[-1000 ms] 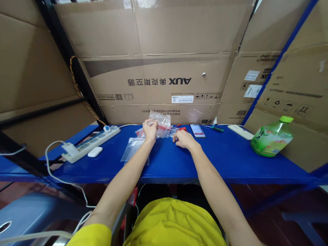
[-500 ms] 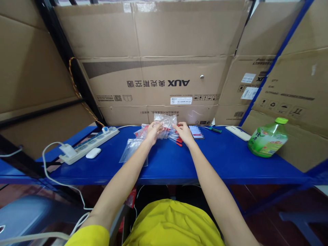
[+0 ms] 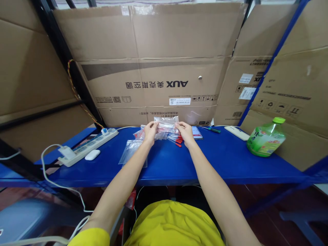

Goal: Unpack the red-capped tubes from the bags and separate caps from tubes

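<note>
Between my hands a clear plastic bag [image 3: 166, 124] is held up off the table by its two sides. My left hand [image 3: 150, 131] pinches its left edge, and my right hand [image 3: 185, 132] pinches the right edge. Whether anything lies inside it is hard to make out. Below it are several thin white sticks with red ends [image 3: 176, 139], lying loose near my right hand. Behind my left hand lie bags with red in them [image 3: 139, 134], partly hidden. Another clear plastic bag [image 3: 131, 150] lies flat on the table beside my left forearm.
On the blue table [image 3: 217, 164], a power strip [image 3: 89, 148] and a white earphone case [image 3: 92, 154] lie at left. A phone [image 3: 197, 132], a green screwdriver [image 3: 212, 129], a white flat device [image 3: 237, 133] and a green bottle [image 3: 266, 138] are at right. Cardboard [image 3: 153, 41] walls the back.
My left hand has shifted slightly left and its fingers now pinch the bag's edge. The bag is stretched flatter between both hands. The view has tilted slightly.
</note>
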`<action>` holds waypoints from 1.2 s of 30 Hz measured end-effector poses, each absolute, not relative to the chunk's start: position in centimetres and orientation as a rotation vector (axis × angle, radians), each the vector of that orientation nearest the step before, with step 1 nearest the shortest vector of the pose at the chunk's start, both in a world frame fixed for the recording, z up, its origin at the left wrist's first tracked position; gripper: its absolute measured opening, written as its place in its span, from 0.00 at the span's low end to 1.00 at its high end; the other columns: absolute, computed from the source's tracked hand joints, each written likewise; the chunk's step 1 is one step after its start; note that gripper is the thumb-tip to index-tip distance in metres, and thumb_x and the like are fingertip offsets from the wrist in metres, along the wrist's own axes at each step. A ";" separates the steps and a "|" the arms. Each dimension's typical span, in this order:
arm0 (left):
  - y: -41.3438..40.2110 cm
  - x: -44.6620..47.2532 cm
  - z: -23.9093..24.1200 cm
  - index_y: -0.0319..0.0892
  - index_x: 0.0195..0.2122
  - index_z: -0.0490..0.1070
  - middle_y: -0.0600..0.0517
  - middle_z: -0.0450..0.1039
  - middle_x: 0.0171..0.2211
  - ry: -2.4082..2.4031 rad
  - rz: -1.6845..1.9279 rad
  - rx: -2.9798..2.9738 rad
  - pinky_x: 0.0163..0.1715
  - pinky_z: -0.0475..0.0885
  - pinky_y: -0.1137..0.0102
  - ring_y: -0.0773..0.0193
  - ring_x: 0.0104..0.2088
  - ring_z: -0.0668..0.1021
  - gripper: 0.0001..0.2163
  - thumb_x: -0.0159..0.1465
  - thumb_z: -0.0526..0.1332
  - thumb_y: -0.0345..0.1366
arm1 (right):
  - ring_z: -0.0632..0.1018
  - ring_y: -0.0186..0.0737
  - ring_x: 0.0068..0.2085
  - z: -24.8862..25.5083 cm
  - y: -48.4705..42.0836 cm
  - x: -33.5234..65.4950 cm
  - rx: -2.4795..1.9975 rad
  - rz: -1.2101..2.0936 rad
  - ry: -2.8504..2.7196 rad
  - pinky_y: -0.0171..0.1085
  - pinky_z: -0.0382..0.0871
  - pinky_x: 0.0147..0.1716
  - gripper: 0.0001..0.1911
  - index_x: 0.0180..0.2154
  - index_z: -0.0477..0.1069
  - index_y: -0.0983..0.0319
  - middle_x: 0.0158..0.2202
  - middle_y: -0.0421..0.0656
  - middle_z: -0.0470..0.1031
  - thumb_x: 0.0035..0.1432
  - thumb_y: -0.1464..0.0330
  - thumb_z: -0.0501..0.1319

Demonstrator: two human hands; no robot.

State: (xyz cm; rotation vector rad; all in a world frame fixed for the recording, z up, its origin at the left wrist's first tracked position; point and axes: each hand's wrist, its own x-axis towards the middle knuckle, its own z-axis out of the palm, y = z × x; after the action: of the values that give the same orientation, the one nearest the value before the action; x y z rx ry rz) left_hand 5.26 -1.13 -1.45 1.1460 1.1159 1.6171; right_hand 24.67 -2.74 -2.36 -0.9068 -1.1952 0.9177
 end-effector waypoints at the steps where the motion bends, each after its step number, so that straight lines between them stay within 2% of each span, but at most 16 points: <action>1: -1.1 5.3 -1.6 0.42 0.37 0.75 0.51 0.75 0.32 1.175 1.594 1.148 0.30 0.71 0.71 0.63 0.31 0.76 0.11 0.59 0.68 0.44 | 0.69 0.35 0.24 -2.4 -2.7 24.7 -0.917 0.890 -1.205 0.35 0.60 0.24 0.23 0.36 0.79 0.61 0.29 0.42 0.80 0.50 0.48 0.70; 4: -1.5 5.2 -1.4 0.43 0.48 0.74 0.46 0.79 0.42 1.444 1.658 1.357 0.43 0.74 0.63 0.56 0.42 0.79 0.14 0.61 0.66 0.38 | 0.74 0.39 0.29 -2.5 -2.8 24.7 -0.935 0.783 -1.279 0.36 0.65 0.29 0.22 0.36 0.80 0.61 0.29 0.42 0.80 0.54 0.49 0.68; 7: -2.3 5.0 -0.5 0.44 0.56 0.73 0.43 0.77 0.53 1.461 1.820 1.851 0.56 0.69 0.59 0.52 0.55 0.76 0.18 0.64 0.65 0.38 | 0.77 0.42 0.34 -2.3 -3.1 24.4 -0.914 0.695 -1.394 0.37 0.68 0.36 0.18 0.35 0.81 0.61 0.32 0.42 0.81 0.57 0.52 0.66; 9: -2.7 5.0 0.1 0.43 0.51 0.76 0.45 0.79 0.49 1.274 1.726 2.075 0.53 0.70 0.62 0.54 0.51 0.78 0.13 0.69 0.61 0.41 | 0.79 0.43 0.37 -2.1 -3.4 24.1 -0.872 0.687 -1.470 0.37 0.69 0.39 0.17 0.35 0.81 0.61 0.34 0.42 0.82 0.58 0.53 0.66; 11: -2.8 5.1 0.4 0.42 0.41 0.78 0.48 0.80 0.37 1.156 1.558 2.133 0.43 0.70 0.66 0.58 0.39 0.79 0.12 0.70 0.59 0.44 | 0.79 0.44 0.38 -2.0 -3.6 23.8 -0.835 0.706 -1.527 0.38 0.70 0.40 0.17 0.35 0.81 0.61 0.35 0.42 0.82 0.59 0.54 0.65; 14: -2.6 5.1 0.3 0.41 0.33 0.75 0.52 0.75 0.28 1.139 1.486 2.120 0.33 0.66 0.69 0.63 0.29 0.74 0.14 0.70 0.58 0.43 | 0.78 0.42 0.36 -1.9 -3.7 23.6 -0.847 0.743 -1.516 0.38 0.70 0.38 0.17 0.35 0.81 0.61 0.33 0.42 0.82 0.56 0.53 0.68; 18: -2.3 4.7 0.3 0.41 0.34 0.72 0.53 0.72 0.27 1.215 1.620 2.101 0.34 0.64 0.69 0.64 0.29 0.72 0.12 0.72 0.56 0.42 | 0.70 0.36 0.24 -2.0 -3.7 23.8 -0.943 0.957 -1.372 0.35 0.62 0.25 0.19 0.30 0.78 0.61 0.22 0.38 0.73 0.48 0.51 0.72; 20: -2.2 4.5 0.3 0.42 0.34 0.70 0.53 0.72 0.28 1.253 1.650 2.099 0.35 0.64 0.69 0.63 0.30 0.72 0.12 0.72 0.56 0.41 | 0.68 0.34 0.23 -1.9 -3.8 23.9 -0.951 1.060 -1.314 0.35 0.61 0.23 0.21 0.28 0.76 0.61 0.20 0.37 0.71 0.45 0.50 0.73; 24: -1.9 4.2 0.2 0.43 0.32 0.69 0.53 0.72 0.26 1.341 1.611 2.065 0.36 0.64 0.68 0.62 0.29 0.73 0.12 0.72 0.56 0.41 | 0.73 0.35 0.26 -1.8 -3.9 23.9 -0.927 1.103 -1.262 0.33 0.62 0.24 0.22 0.29 0.77 0.61 0.23 0.38 0.74 0.40 0.51 0.75; 29: -1.6 4.5 -0.3 0.43 0.30 0.68 0.54 0.70 0.23 1.296 1.564 1.936 0.35 0.64 0.68 0.63 0.27 0.72 0.13 0.71 0.56 0.42 | 0.71 0.35 0.26 -1.8 -3.7 24.0 -0.926 1.065 -1.285 0.33 0.61 0.23 0.17 0.27 0.74 0.60 0.21 0.37 0.71 0.44 0.54 0.73; 33: -1.3 4.7 -0.5 0.42 0.31 0.68 0.55 0.67 0.23 1.092 1.503 1.801 0.30 0.64 0.70 0.66 0.25 0.68 0.15 0.70 0.59 0.48 | 0.72 0.36 0.27 -2.0 -3.5 24.4 -0.929 1.069 -1.268 0.33 0.60 0.24 0.15 0.28 0.72 0.59 0.24 0.37 0.72 0.47 0.56 0.70; 36: -1.4 4.6 -0.4 0.41 0.32 0.70 0.55 0.67 0.24 1.069 1.514 1.848 0.30 0.63 0.70 0.66 0.25 0.68 0.15 0.68 0.61 0.48 | 0.73 0.36 0.30 -2.0 -3.4 24.4 -0.976 0.935 -1.347 0.34 0.64 0.29 0.14 0.31 0.75 0.60 0.27 0.38 0.74 0.48 0.57 0.70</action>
State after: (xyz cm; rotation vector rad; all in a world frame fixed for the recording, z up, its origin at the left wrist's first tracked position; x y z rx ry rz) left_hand 4.57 -1.38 -0.43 1.8481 1.0686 1.5142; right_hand 24.42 -3.42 -2.02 -0.9759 -1.3471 0.9348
